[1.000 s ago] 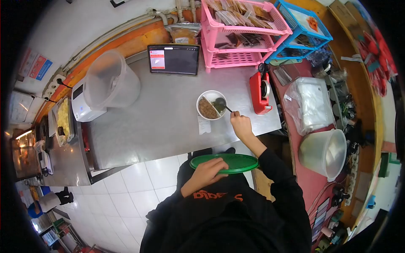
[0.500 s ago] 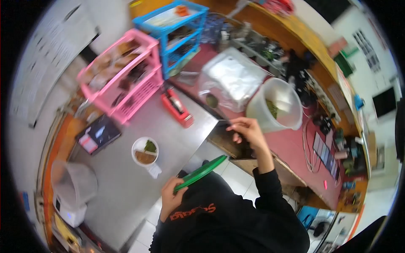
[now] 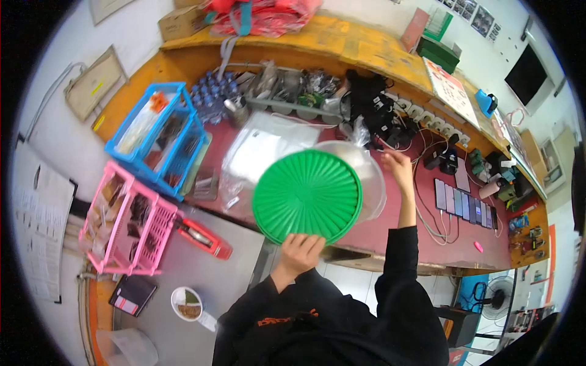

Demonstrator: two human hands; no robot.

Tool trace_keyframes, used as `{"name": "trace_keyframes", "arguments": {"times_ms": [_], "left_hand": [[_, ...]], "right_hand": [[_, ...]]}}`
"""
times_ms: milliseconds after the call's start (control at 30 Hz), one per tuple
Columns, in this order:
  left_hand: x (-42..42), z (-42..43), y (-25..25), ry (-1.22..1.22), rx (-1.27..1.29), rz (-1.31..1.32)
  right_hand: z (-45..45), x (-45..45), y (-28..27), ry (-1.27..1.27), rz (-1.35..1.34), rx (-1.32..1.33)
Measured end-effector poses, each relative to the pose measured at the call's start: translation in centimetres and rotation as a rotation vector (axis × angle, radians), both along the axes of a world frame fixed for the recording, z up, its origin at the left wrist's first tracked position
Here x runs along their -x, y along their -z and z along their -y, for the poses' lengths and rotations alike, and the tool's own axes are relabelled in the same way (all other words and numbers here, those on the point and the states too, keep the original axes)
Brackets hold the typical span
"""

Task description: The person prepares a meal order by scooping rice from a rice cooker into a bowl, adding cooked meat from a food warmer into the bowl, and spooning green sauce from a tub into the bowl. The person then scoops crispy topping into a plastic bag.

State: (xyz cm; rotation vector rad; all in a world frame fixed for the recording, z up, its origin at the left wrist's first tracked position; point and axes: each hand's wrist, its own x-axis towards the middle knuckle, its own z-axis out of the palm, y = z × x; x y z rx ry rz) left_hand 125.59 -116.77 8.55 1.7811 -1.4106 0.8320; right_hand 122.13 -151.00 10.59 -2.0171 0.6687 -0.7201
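Note:
My left hand (image 3: 301, 253) is closed on the near edge of a round green ribbed lid (image 3: 308, 196), which is held face up in front of a translucent white tub (image 3: 370, 183). The lid hides much of the tub and its contents. Just right of the tub's rim is my right hand (image 3: 398, 168), its fingers bent together; whatever they hold, if anything, cannot be made out. A small white divided cup (image 3: 188, 304) with green and brown contents stands on the metal table (image 3: 229, 268) at lower left.
Pink (image 3: 162, 244) and blue (image 3: 177, 174) racks stand at left, beside a red tool (image 3: 204, 239). Clear plastic bags (image 3: 265, 146) lie behind the lid. Cables and a row of phones (image 3: 465, 207) occupy the red counter (image 3: 400, 247) at right. A clear container (image 3: 125, 348) is at lower left.
The lid has moved up and right and turned from edge-on to face up before the tub. My right hand has shifted to the tub's right; the dark-handled spoon it held is out of sight.

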Motion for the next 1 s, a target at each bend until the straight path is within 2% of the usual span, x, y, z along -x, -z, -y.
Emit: {"name": "trace_keyframes", "arguments": {"times_ms": [33,100,167,233,267,300,433,500,633,667,733,800,867,900,933,967,1000], "left_hand": [[0.1,1.9,0.3,0.013,-0.026,-0.022],[0.2,4.8,0.6,0.033,-0.053,-0.044],[0.3,6.8,0.8,0.106,-0.233,-0.188],[0.1,7.9,0.9,0.126,-0.340,-0.191],[0.1,8.0,0.2,0.169,-0.371,-0.240],[0.1,8.0,-0.2,0.213,-0.403,-0.290],[-0.4,8.2,-0.8,0.206,-0.479,-0.302],[-0.8,8.4,-1.3,0.200,-0.539,-0.371],[-0.7,7.5,-0.6,0.244,-0.572,-0.364],[-0.8,7.1,-0.7,0.262,-0.591,-0.394],[-2.2,6.3,-2.0,0.260,-0.597,-0.400],[-3.5,4.0,-5.3,0.348,-0.349,-0.604],[-3.4,1.0,-8.4,0.048,-0.057,-0.588],[-3.5,-0.4,-9.7,-0.066,0.100,-0.588],[-3.3,-2.0,-8.8,-0.173,0.313,-0.759],[-3.3,-2.4,-10.1,-0.248,0.413,-0.675],[-3.4,-3.1,-10.1,-0.265,0.491,-0.697]], "right_hand": [[1.0,0.5,0.8,0.059,-0.052,-0.011],[1.9,1.3,3.1,-0.022,-0.130,-0.259],[2.0,2.2,4.4,-0.179,-0.238,-0.616],[2.0,2.1,6.3,-0.174,-0.200,-0.750],[2.3,1.6,9.1,-0.155,-0.013,-0.686],[0.4,1.4,5.1,-0.272,0.021,-0.811],[1.0,1.1,8.6,-0.213,0.150,-0.900],[-0.1,0.9,5.9,-0.332,0.233,-1.038],[0.7,-0.4,9.5,-0.355,0.251,-0.912],[0.5,-0.9,9.5,-0.342,0.288,-1.028],[-1.7,-1.7,7.1,-0.394,0.384,-1.002],[-4.0,-2.3,0.5,-0.390,0.493,-0.941],[-2.4,-1.7,-6.0,-0.364,0.472,-0.730],[-1.7,-1.1,-9.3,-0.257,0.536,-0.641],[-0.6,-0.6,-12.1,-0.021,0.539,-0.574],[1.7,-0.1,-14.6,0.035,0.513,-0.375],[2.4,0.0,-16.5,-0.066,0.826,-0.397]]}}
